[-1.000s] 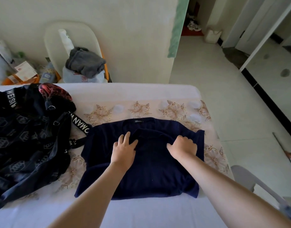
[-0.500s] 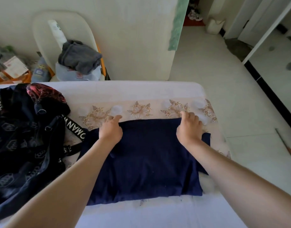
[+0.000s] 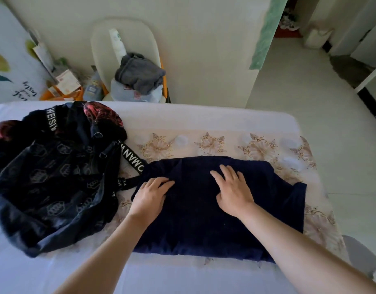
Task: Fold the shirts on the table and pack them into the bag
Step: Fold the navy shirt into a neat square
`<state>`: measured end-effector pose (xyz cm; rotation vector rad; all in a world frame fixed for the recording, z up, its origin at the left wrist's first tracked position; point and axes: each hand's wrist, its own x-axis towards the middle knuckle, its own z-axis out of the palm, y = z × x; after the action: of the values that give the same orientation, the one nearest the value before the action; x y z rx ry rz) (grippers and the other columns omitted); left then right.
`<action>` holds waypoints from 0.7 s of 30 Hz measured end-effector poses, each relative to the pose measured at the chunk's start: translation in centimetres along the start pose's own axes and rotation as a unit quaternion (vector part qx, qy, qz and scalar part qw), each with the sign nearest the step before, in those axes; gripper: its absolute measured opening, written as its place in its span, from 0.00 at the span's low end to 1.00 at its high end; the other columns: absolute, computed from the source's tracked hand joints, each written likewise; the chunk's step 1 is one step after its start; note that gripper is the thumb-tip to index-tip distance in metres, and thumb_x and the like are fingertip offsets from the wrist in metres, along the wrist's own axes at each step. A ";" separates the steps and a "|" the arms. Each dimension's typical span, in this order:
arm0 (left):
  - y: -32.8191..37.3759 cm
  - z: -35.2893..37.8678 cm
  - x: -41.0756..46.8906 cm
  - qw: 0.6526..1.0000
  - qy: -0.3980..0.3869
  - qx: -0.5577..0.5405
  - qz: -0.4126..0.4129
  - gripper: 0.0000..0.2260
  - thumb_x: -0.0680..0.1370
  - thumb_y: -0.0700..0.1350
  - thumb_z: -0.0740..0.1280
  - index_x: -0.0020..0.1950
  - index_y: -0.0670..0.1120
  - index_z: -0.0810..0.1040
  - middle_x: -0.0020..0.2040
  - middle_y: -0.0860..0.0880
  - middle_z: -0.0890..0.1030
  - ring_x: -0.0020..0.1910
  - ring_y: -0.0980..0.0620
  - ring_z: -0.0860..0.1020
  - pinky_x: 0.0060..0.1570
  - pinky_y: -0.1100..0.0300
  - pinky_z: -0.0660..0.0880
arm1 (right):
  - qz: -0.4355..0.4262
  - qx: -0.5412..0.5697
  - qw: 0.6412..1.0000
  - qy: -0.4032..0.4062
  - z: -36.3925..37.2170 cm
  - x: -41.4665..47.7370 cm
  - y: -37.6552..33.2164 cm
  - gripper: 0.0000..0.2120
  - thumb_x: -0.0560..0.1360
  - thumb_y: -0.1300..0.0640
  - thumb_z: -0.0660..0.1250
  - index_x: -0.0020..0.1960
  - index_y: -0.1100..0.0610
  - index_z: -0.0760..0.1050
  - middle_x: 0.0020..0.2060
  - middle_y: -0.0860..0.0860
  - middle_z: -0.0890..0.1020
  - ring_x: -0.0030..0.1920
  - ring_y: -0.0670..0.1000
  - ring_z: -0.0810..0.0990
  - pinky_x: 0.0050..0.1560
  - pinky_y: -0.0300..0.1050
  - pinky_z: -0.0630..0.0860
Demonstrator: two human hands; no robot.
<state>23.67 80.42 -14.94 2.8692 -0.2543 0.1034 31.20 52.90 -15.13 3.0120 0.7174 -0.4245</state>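
A navy blue shirt [image 3: 195,219] lies folded into a wide rectangle on the table [image 3: 204,117], one sleeve end sticking out at its right. My left hand [image 3: 150,198] rests flat on the shirt's left edge, fingers spread. My right hand [image 3: 232,190] presses flat on the shirt's upper middle, fingers straight. A black bag [image 3: 49,179] with a hexagon print and white-lettered straps slumps on the table's left; its strap touches the shirt's far left corner.
The table carries a white cloth with a floral band [image 3: 210,143]. Behind it stands a pale chair [image 3: 123,39] holding a grey garment [image 3: 139,73]. Boxes and packets [image 3: 66,83] crowd the back left. Tiled floor [image 3: 310,98] lies to the right.
Both hands have drawn back from the shirt's far edge to its near-middle and now lie flat on it. The view has shifted right, showing more of the bag.
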 end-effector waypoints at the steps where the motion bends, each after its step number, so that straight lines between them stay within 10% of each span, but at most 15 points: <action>1: -0.1 -0.7 0.4 0.998 0.019 -0.039 -0.038 0.18 0.72 0.37 0.71 0.60 0.48 0.81 0.55 0.50 0.81 0.54 0.47 0.78 0.48 0.47 0.80 | -0.020 0.020 0.999 -0.017 0.1 0.0 -0.4 0.37 0.78 0.51 0.61 0.81 0.49 0.45 0.80 0.56 0.47 0.80 0.58 0.47 0.77 0.61 0.51; 5: 0.5 -4.2 5.1 0.931 0.091 -0.205 -0.287 0.05 0.78 0.44 0.63 0.53 0.50 0.75 0.40 0.51 0.80 0.39 0.47 0.78 0.37 0.53 0.76 | -0.016 0.039 0.997 -0.065 0.3 0.5 -0.2 0.34 0.80 0.49 0.56 0.81 0.47 0.42 0.81 0.51 0.40 0.80 0.53 0.40 0.78 0.63 0.47; 9: -1.0 -4.6 8.2 0.873 0.042 -0.232 -0.427 0.13 0.79 0.43 0.61 0.64 0.44 0.68 0.51 0.44 0.77 0.48 0.42 0.77 0.42 0.52 0.74 | -0.012 0.010 0.997 -0.070 0.1 0.5 1.0 0.35 0.80 0.50 0.57 0.81 0.47 0.43 0.81 0.52 0.42 0.80 0.54 0.41 0.78 0.62 0.49; 15: 0.3 -2.4 1.6 0.955 0.068 -0.122 -0.260 0.21 0.76 0.37 0.66 0.69 0.43 0.68 0.64 0.43 0.70 0.63 0.42 0.70 0.60 0.48 0.71 | -0.008 0.030 0.999 0.011 0.6 -1.2 -0.9 0.34 0.79 0.55 0.59 0.81 0.52 0.48 0.80 0.57 0.49 0.80 0.59 0.48 0.78 0.59 0.52; 21: 0.9 0.7 -7.5 0.927 -0.017 -0.046 -0.371 0.19 0.79 0.48 0.65 0.66 0.41 0.69 0.60 0.41 0.76 0.58 0.40 0.76 0.54 0.48 0.74 | -0.082 0.046 0.993 0.076 4.2 -5.9 -4.7 0.29 0.81 0.48 0.54 0.81 0.49 0.52 0.80 0.57 0.53 0.78 0.58 0.58 0.74 0.60 0.64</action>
<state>16.21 80.57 -16.11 2.6669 0.7961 -0.1013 22.91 54.18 -17.39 3.1092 0.9877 -0.2388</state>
